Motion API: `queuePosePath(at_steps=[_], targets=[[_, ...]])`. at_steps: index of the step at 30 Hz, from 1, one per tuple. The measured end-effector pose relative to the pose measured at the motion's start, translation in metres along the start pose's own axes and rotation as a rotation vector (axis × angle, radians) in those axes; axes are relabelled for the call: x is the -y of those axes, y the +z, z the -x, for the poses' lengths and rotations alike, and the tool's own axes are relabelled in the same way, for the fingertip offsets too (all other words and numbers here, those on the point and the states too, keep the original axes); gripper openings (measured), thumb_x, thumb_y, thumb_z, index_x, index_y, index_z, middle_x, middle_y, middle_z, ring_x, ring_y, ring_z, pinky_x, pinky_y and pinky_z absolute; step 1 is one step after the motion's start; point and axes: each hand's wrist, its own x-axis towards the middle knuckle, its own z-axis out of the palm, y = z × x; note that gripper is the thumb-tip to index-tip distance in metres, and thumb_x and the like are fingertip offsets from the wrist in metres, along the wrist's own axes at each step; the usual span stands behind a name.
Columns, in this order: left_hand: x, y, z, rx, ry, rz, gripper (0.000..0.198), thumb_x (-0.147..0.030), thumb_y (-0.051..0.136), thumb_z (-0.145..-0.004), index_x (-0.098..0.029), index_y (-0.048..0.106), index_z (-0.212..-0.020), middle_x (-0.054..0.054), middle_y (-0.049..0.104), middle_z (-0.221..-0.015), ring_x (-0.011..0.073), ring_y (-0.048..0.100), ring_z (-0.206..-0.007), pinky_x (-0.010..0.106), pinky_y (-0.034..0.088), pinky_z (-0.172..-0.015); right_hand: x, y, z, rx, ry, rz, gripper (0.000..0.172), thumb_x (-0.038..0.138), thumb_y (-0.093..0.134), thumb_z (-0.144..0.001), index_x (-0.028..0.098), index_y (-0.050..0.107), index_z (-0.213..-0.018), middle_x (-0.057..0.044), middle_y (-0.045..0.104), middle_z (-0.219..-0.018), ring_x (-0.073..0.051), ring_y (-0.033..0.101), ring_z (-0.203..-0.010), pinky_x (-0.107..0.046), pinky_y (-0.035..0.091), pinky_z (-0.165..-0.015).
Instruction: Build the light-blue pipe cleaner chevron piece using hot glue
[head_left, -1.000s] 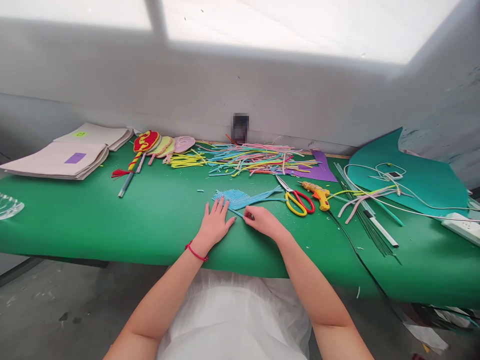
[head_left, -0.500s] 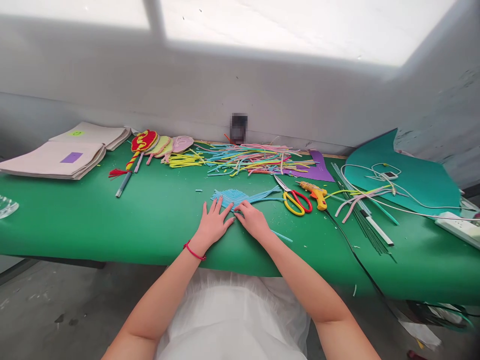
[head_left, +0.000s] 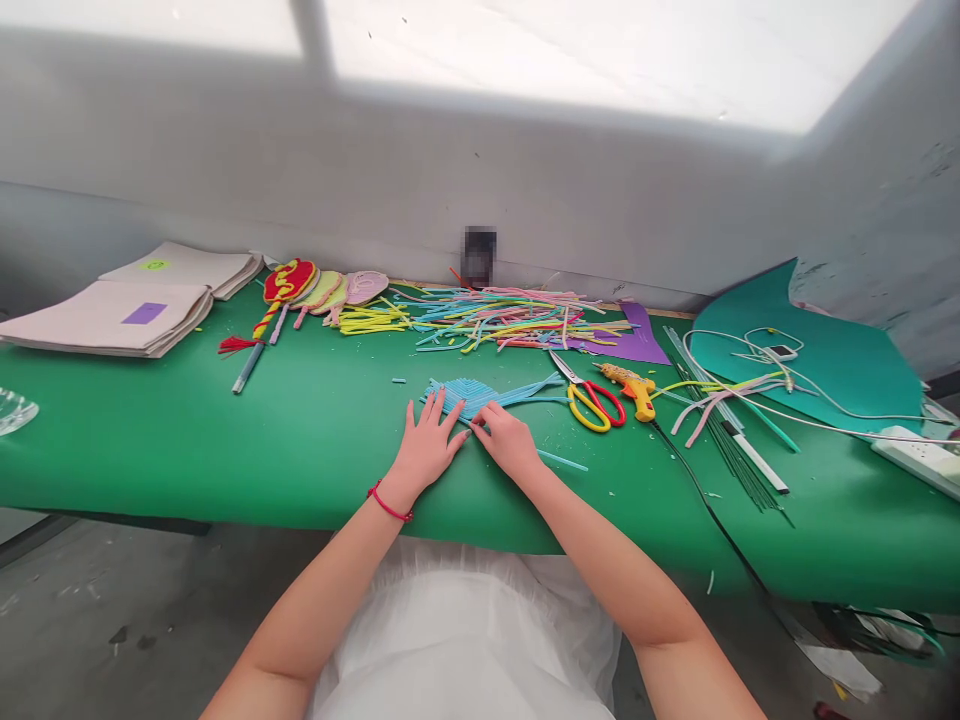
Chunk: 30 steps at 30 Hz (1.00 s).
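A flat piece made of light blue strips [head_left: 469,392] lies on the green table [head_left: 315,430], its tail ends fanning out to the right. My left hand [head_left: 429,447], with a red cord at the wrist, lies flat with spread fingers on the piece's near left edge. My right hand [head_left: 506,438] rests right beside it, fingers curled and pinched at the piece's lower edge on a thin blue strip [head_left: 559,460] that trails off to the right across the table.
Yellow-and-red scissors [head_left: 592,400] and a yellow glue gun [head_left: 634,387] lie right of the piece. A heap of coloured strips [head_left: 495,318] and finished shapes [head_left: 300,288] sit at the back, open books [head_left: 127,305] far left, cables and a power strip [head_left: 919,455] right.
My right hand has slid left, up against my left hand, drawing the thin blue strip to the lower edge of the blue piece. My left hand has stayed flat in place.
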Motion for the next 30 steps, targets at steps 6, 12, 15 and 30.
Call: queuePosePath(at_steps=[6, 12, 15, 30], targets=[[-0.008, -0.018, -0.002, -0.063, 0.158, 0.138, 0.051, -0.037, 0.028, -0.098, -0.020, 0.032, -0.146, 0.009, 0.027, -0.155, 0.0218, 0.022, -0.144, 0.047, 0.018, -0.117, 0.000, 0.002, -0.001, -0.089, -0.015, -0.090, 0.015, 0.024, 0.046, -0.093, 0.020, 0.057, -0.084, -0.003, 0.062, -0.090, -0.013, 0.056, -0.071, -0.023, 0.037, -0.060], [-0.010, -0.015, 0.000, 0.041, 0.259, 0.137, 0.057, -0.040, 0.033, -0.097, -0.017, 0.027, -0.148, 0.012, 0.026, -0.155, 0.0222, 0.021, -0.144, 0.046, 0.018, -0.117, 0.000, 0.002, -0.002, -0.031, 0.028, -0.085, 0.013, 0.022, 0.048, -0.091, 0.020, 0.057, -0.082, -0.003, 0.062, -0.088, -0.013, 0.056, -0.069, -0.024, 0.037, -0.059], [-0.008, -0.010, 0.000, 0.056, 0.220, 0.105, 0.058, -0.042, 0.031, -0.097, -0.015, 0.027, -0.148, 0.012, 0.026, -0.155, 0.0237, 0.022, -0.144, 0.046, 0.020, -0.117, 0.002, 0.001, -0.001, 0.011, 0.025, -0.085, 0.012, 0.021, 0.050, -0.090, 0.020, 0.057, -0.081, -0.002, 0.062, -0.090, -0.012, 0.055, -0.067, -0.023, 0.036, -0.058], [-0.007, -0.010, -0.001, 0.099, 0.194, 0.053, 0.061, -0.046, 0.024, -0.098, -0.011, 0.028, -0.148, 0.013, 0.023, -0.155, 0.0237, 0.021, -0.144, 0.046, 0.020, -0.117, 0.002, 0.001, 0.000, 0.024, -0.015, -0.079, 0.011, 0.020, 0.051, -0.089, 0.019, 0.058, -0.081, -0.002, 0.061, -0.089, -0.010, 0.051, -0.063, -0.022, 0.031, -0.055]])
